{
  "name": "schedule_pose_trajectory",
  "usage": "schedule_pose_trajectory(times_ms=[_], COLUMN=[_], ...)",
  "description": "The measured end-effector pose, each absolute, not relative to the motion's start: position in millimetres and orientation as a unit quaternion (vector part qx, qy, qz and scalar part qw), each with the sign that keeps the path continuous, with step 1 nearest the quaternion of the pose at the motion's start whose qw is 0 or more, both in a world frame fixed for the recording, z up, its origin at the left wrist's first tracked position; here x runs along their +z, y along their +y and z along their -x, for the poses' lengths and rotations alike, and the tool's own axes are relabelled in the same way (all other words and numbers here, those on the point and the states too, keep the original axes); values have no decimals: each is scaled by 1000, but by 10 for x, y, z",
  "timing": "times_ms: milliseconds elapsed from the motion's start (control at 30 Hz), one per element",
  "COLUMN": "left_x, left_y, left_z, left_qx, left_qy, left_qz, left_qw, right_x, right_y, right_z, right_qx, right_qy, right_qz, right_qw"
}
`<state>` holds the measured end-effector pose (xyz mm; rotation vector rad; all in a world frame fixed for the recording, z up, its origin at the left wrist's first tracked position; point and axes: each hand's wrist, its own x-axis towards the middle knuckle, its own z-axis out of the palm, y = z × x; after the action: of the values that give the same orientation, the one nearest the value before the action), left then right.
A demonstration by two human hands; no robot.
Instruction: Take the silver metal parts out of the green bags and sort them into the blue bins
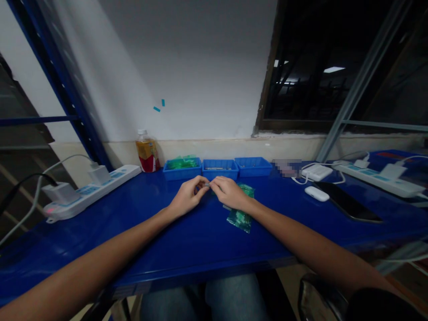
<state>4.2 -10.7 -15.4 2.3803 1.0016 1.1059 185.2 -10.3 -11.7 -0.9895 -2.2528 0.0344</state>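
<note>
My left hand [190, 195] and my right hand [230, 192] meet above the middle of the blue table [187, 249]. Between their fingertips is a small greyish piece [207, 185], too small to name, and both hands are closed on it. Under my right wrist lies a green plastic bag [240, 218], partly covered by the arm. Just beyond the hands stand three blue bins: the left bin [182, 174] holds green bags [182, 163], the middle bin [220, 173] holds small metal parts, and the right bin [253, 168] shows a few tiny pieces.
A drink bottle [147, 151] stands against the wall, left of the bins. Power strips lie at the left [96, 191] and right [377, 178] with cables. On the right are a white earbud case [316, 194], a black phone [347, 203] and a white charger [317, 171].
</note>
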Motion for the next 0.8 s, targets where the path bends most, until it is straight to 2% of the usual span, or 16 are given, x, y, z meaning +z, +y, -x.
schedule_pose_trajectory(times_ms=[200,400,533,633,733,800], left_x=[-127,-190,-235,-245,-237,-229], left_y=[-116,-43,-23,-39,-60,-77], left_z=[-47,-29,-26,-34,-39,-37], left_qx=[375,340,281,191,111,106], left_qy=[387,389,375,341,348,361], left_qz=[-831,-836,-875,-919,-930,-925], left_qw=[138,185,120,58,48,45], right_x=[-122,-77,-93,-119,-143,-155], right_y=[-133,-124,121,309,398,416], right_z=[-1871,-1915,-2105,-2280,-2379,-2398], right_qx=[27,-52,-112,-144,-159,-151], right_qy=[-843,-871,-817,-757,-728,-719], right_qz=[365,338,436,527,576,596], right_qw=[394,352,360,357,335,323])
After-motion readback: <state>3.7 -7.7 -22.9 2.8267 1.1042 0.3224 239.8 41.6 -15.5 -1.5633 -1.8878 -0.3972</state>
